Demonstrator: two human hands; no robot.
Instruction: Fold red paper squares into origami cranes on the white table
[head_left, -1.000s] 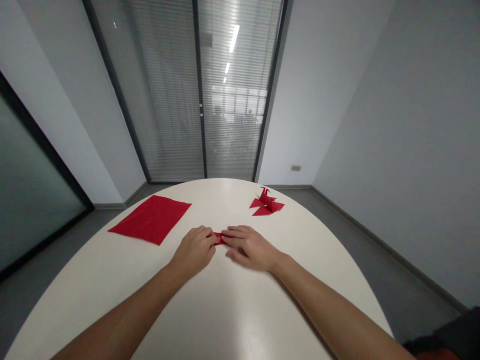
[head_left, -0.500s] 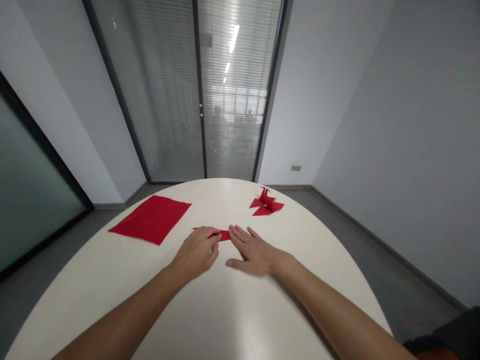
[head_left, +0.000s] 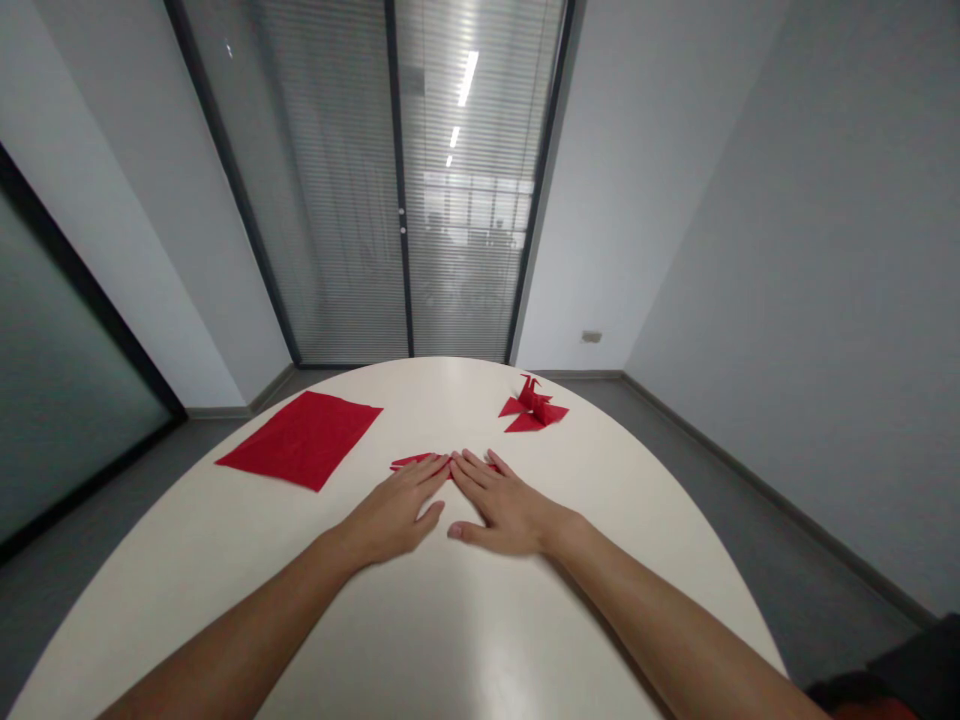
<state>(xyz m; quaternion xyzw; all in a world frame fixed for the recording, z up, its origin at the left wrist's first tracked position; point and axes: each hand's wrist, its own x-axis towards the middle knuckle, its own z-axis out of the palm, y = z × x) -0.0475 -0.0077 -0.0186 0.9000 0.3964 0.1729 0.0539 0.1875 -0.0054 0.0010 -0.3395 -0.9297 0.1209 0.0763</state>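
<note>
A small folded piece of red paper [head_left: 411, 462] lies flat on the white round table [head_left: 450, 620], mostly hidden under my fingertips. My left hand [head_left: 394, 508] is open, fingers stretched out flat, its tips pressing on the paper. My right hand [head_left: 501, 503] is open too, fingers spread flat beside the left, tips on the paper's right end. The two hands almost touch at the fingertips.
A flat sheet of red paper [head_left: 304, 437] lies at the table's far left. A finished red paper crane [head_left: 533, 405] stands at the far right. Beyond the table are glass doors with blinds [head_left: 397, 180] and grey walls.
Both hands have flattened out from a curled pinch. The left fingers now lie straight, and more of the folded red paper shows to the left.
</note>
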